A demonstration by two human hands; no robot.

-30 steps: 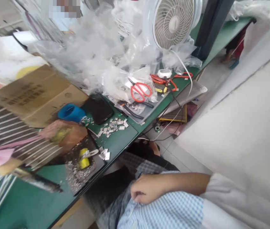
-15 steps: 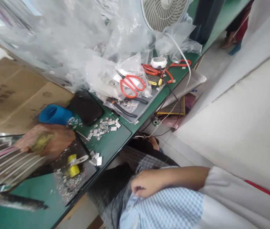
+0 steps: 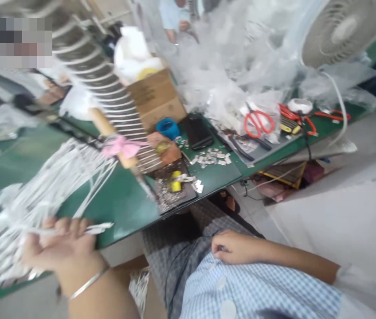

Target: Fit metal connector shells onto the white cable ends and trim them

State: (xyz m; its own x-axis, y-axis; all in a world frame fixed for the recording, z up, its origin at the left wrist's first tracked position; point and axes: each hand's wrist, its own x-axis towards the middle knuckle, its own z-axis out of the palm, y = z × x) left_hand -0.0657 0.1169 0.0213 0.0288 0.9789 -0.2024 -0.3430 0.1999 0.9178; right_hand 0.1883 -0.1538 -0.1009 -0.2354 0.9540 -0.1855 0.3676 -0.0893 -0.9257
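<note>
My left hand, with a bracelet at the wrist, is palm up at the table's front edge. Its fingers curl round a white cable, whose end sticks out to the right. Beneath and behind it spreads a heap of white cables. On my lap, against the checked shirt, rests my right hand, fingers curled in and nothing seen in them. Between the hands, a soldering iron with a wooden handle and pink tie points down at a solder-littered pad bearing a yellow piece.
Small metal USB connectors lie right of the pad, near a black phone and blue cup. Red-handled scissors, plastic bags and a fan stand farther right. A ribbed hose slants overhead. People sit across the table.
The view has swung left, bringing the cable heap and my left hand, closed round a cable, into sight. My right hand stays on my lap.
</note>
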